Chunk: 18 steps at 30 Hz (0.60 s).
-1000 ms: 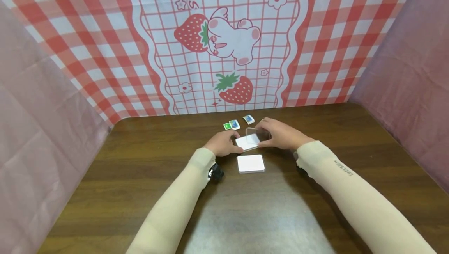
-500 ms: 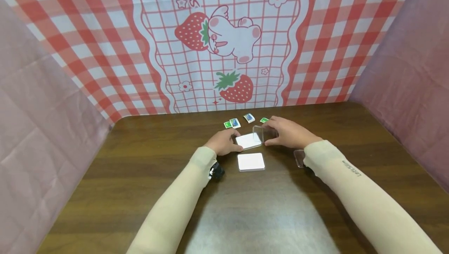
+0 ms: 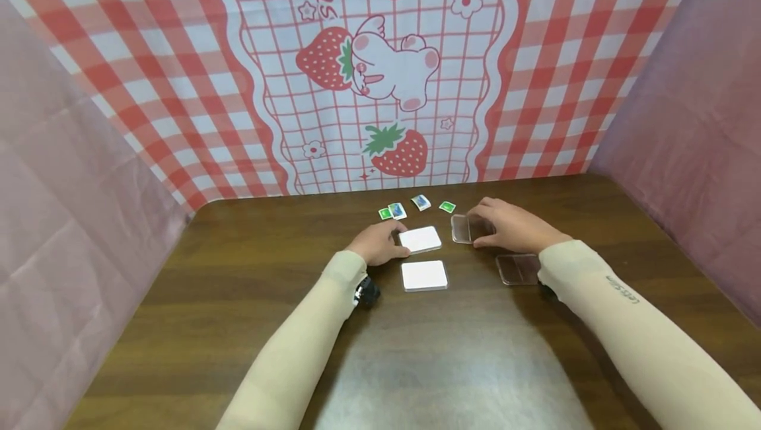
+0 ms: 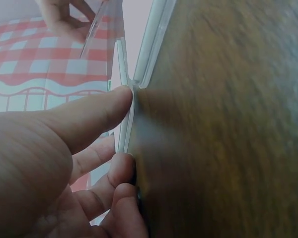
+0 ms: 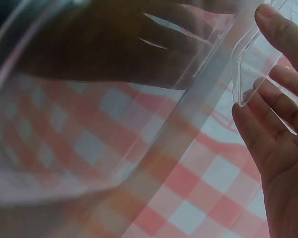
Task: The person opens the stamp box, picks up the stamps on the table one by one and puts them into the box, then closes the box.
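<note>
The left arm (image 3: 291, 344) and right arm (image 3: 624, 311) reach forward over the bench (image 3: 226, 298) and slant inward, in pale cream sleeves (image 3: 343, 271). The left hand (image 3: 378, 244) is low over the bench, a little left of its middle and towards its far edge, the thumb opposed to bent fingers in a pinch. The right hand (image 3: 516, 226), right of the bench's middle, has its back turned upward; the thumb stands apart from gently bent fingers, gripping between the tips.
</note>
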Available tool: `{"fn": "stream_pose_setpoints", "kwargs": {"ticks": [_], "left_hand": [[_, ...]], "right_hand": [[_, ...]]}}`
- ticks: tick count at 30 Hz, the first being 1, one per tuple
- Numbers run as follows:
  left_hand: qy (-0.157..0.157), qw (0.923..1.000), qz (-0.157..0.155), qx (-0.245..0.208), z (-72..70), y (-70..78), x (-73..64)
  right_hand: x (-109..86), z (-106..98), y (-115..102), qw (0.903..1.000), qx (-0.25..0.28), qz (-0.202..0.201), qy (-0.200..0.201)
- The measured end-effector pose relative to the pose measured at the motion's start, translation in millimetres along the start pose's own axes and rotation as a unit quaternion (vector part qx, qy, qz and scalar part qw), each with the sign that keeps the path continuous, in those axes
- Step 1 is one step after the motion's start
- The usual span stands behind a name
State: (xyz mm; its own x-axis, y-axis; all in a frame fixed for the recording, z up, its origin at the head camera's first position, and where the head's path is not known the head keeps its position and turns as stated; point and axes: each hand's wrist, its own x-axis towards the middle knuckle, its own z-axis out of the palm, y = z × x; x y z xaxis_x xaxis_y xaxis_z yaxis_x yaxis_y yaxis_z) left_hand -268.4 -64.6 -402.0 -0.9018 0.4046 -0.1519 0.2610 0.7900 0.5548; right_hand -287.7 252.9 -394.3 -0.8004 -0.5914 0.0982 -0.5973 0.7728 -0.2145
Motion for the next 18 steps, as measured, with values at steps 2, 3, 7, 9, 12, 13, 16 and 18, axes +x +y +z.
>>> {"fn": "stream_pose_setpoints", "kwargs": {"ticks": [2, 3, 7, 9, 12, 13, 16, 18], "left_hand": [[-0.001, 1.0000, 0.001, 0.003, 0.8, 0.3, 0.2], [-0.002, 1.0000, 0.002, 0.004, 0.9, 0.5, 0.4], [-0.005, 0.9999, 0.005, 0.010, 1.0, 1.0, 1.1], [-0.008, 0.9999, 0.006, 0.014, 0.4, 1.2, 1.5], [-0.012, 0.9997, 0.006, 0.021, -0.6, 1.6, 1.9], [-0.013, 0.9997, 0.004, 0.022, -1.0, 1.7, 1.9], [-0.018, 0.9996, 0.002, 0.023, -1.8, 2.0, 2.2], [-0.022, 0.9995, 0.002, 0.024, -1.9, 2.2, 2.5]], "right_hand": [[-5.5, -1.0, 5.4, 1.0000, -0.004, 0.003, -0.001], [-8.2, -2.1, 7.9, 1.0000, -0.006, 0.006, -0.001], [-18.5, -3.8, 17.5, 0.9999, -0.010, 0.009, -0.003], [-22.8, -5.0, 21.7, 0.9999, -0.011, 0.008, -0.004], [-28.6, -6.7, 26.7, 0.9999, -0.010, 0.004, -0.006], [-30.5, -7.3, 27.9, 0.9999, -0.011, 0.005, -0.008], [-35.5, -9.5, 31.0, 0.9997, -0.020, 0.009, -0.008], [-38.3, -10.7, 33.1, 0.9996, -0.027, 0.011, -0.007]]}}
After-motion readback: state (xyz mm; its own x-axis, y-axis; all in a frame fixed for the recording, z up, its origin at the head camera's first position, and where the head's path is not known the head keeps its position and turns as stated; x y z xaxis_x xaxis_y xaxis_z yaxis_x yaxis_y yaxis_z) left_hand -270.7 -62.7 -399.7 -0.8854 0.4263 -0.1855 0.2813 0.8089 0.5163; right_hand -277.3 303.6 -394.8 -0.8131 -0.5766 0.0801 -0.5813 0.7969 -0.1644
